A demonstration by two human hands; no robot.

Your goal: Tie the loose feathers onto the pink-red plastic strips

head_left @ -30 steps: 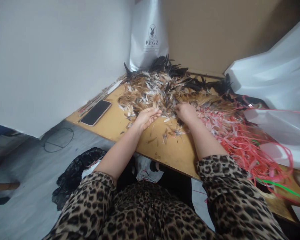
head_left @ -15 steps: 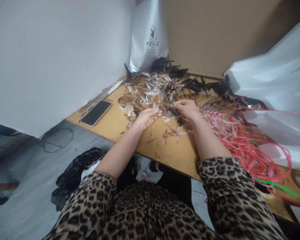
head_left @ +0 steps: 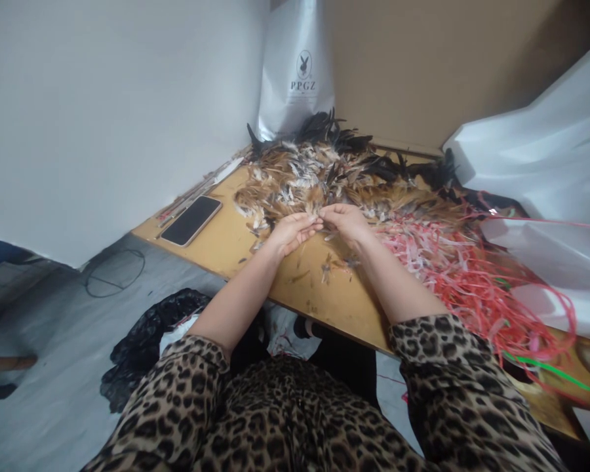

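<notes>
A big heap of brown, white and black feathers (head_left: 324, 174) covers the far part of a wooden table (head_left: 319, 295). My left hand (head_left: 291, 231) rests at the heap's near edge, palm up, fingers curled around a small bunch of feathers. My right hand (head_left: 345, 221) meets it from the right, its fingertips pinched on a feather at the left hand's fingertips. Both hands touch each other just in front of the heap.
A tangle of red and pink plastic strips (head_left: 462, 275) lies right of my hands. A dark phone (head_left: 191, 220) sits at the table's left edge. A white bag (head_left: 297, 72) stands behind the heap, white plastic sheeting (head_left: 541, 170) at the right, black plastic (head_left: 152, 334) on the floor.
My right hand has lifted out of the feathers and strips and moved left until its fingertips meet my left hand. The left hand has stayed in place.
</notes>
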